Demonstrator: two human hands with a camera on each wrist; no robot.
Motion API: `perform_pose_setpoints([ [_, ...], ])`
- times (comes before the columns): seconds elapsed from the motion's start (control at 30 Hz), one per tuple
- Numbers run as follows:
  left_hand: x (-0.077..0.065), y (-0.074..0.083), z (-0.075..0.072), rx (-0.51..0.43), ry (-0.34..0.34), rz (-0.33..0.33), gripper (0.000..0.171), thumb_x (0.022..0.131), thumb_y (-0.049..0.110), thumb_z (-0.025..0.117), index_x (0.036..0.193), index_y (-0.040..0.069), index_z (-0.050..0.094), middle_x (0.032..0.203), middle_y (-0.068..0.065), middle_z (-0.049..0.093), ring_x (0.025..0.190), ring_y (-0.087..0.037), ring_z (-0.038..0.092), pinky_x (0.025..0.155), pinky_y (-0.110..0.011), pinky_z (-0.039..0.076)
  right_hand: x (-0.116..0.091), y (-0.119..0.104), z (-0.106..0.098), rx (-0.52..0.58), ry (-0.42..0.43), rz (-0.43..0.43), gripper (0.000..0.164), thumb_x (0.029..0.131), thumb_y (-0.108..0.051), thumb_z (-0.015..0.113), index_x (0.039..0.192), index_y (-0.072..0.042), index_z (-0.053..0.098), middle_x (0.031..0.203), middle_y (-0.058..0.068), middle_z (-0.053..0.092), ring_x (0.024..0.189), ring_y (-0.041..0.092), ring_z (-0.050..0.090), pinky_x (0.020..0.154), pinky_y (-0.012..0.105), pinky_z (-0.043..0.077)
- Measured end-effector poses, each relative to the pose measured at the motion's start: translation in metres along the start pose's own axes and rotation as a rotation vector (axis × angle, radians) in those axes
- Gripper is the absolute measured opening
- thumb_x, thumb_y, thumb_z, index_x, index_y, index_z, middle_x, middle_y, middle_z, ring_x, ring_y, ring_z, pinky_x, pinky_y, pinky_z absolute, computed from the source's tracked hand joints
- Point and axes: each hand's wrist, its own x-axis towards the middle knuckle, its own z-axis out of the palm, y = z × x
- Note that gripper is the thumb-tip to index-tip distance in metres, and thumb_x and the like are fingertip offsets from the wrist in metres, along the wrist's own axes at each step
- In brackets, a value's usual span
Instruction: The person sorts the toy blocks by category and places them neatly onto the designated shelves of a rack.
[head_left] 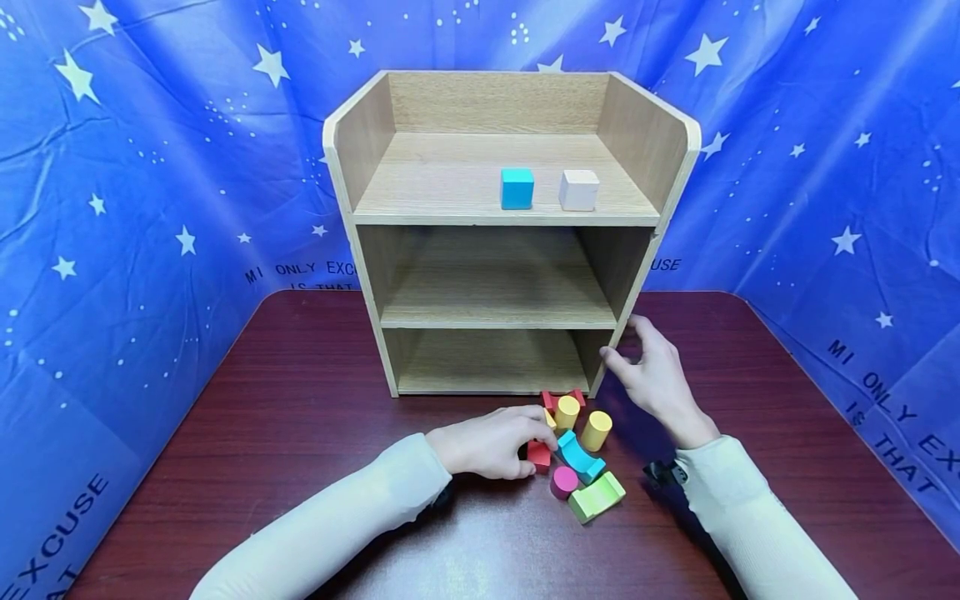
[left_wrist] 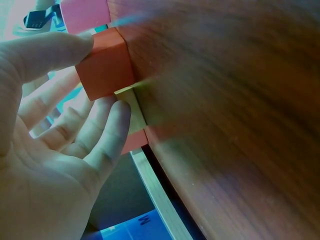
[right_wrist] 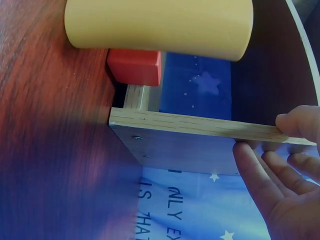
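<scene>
Just in front of the wooden shelf unit (head_left: pixel 495 221), my left hand (head_left: pixel 495 442) pinches a red cube (head_left: pixel 538 455). In the left wrist view the thumb (left_wrist: pixel 65 50) lies on the cube's near side, with the other fingers curled behind it. My right hand (head_left: pixel 660 379) grips the front edge of the unit's right side panel (right_wrist: pixel 200 125), thumb on one face and fingers on the other. Around the cube lie a magenta cylinder (head_left: pixel 564 482), a blue arch (head_left: pixel 581 457), a green notched block (head_left: pixel 597 497) and two yellow cylinders (head_left: pixel 597 431).
A blue cube (head_left: pixel 517 189) and a whitish cube (head_left: pixel 579 191) sit on the top shelf. Beside the unit's front foot lies a red notched block (head_left: pixel 548 402). Blue star-patterned cloth (head_left: pixel 150 167) surrounds the dark red table (head_left: pixel 300 358).
</scene>
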Motion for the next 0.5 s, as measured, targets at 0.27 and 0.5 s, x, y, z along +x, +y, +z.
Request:
perform_pose_setpoints([
  [0.27, 0.0001, -0.0003, 0.0005, -0.002, 0.0, 0.001, 0.033, 0.079, 0.015, 0.072, 0.112, 0.017, 0.067, 0.113, 0.008, 0.053, 0.103, -0.002, 0.05, 0.092, -0.015, 0.038, -0.0001, -0.0003, -0.0009, 0.007, -0.004, 0.007, 0.039, 0.084, -0.008, 0.069, 0.119, 0.0, 0.053, 0.099, 0.018, 0.065, 0.088, 0.035, 0.065, 0.066, 0.015, 0.049],
  [0.5, 0.0, -0.0007, 0.0005, -0.002, 0.004, 0.002, 0.032, 0.08, 0.016, 0.072, 0.112, 0.017, 0.067, 0.112, 0.008, 0.053, 0.102, -0.002, 0.05, 0.092, -0.015, 0.038, -0.0001, 0.0002, -0.0004, 0.013, -0.008, 0.009, 0.039, 0.085, -0.008, 0.068, 0.12, -0.001, 0.053, 0.099, 0.017, 0.065, 0.089, 0.035, 0.064, 0.066, 0.004, 0.04],
])
